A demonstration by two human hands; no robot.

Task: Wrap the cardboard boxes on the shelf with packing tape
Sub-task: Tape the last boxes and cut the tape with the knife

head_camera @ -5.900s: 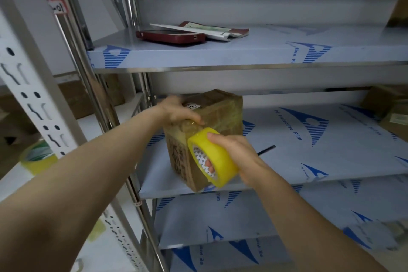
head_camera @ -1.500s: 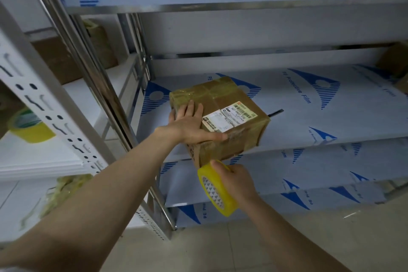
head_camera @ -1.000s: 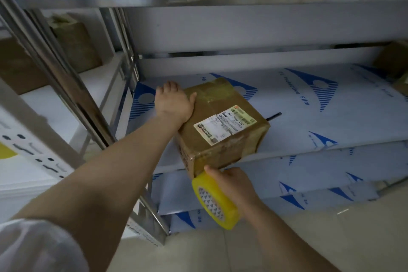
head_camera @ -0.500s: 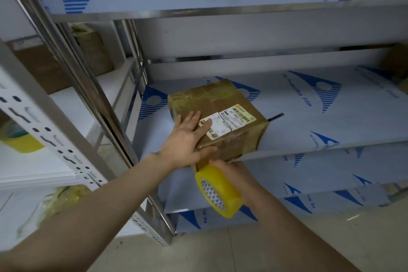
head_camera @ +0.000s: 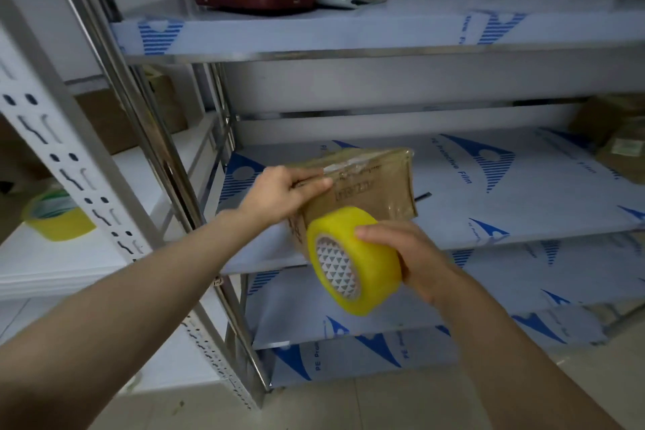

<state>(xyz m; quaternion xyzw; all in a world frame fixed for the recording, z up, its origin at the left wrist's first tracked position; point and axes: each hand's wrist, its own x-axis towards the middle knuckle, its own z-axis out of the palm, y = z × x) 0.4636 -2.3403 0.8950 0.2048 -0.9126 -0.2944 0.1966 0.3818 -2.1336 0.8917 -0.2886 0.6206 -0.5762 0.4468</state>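
A brown cardboard box (head_camera: 373,187), glossy with clear tape, sits at the front left of the middle shelf (head_camera: 488,220). My left hand (head_camera: 282,190) grips its upper left edge, thumb lying along the top. In front of the box, below its front face, my right hand (head_camera: 408,255) grips a yellow roll of packing tape (head_camera: 352,258), its patterned core turned toward me. The roll hides the box's lower front corner.
A second yellow tape roll (head_camera: 57,216) stands on the white shelf at left. A red flat case (head_camera: 254,0) and papers lie on the upper shelf. More cardboard boxes (head_camera: 621,147) sit at the far right. Steel uprights (head_camera: 139,136) run between the racks.
The box has been turned so its label no longer faces me. My left hand moved from the top to the upper left edge. My right hand raised the tape roll in front of the box.
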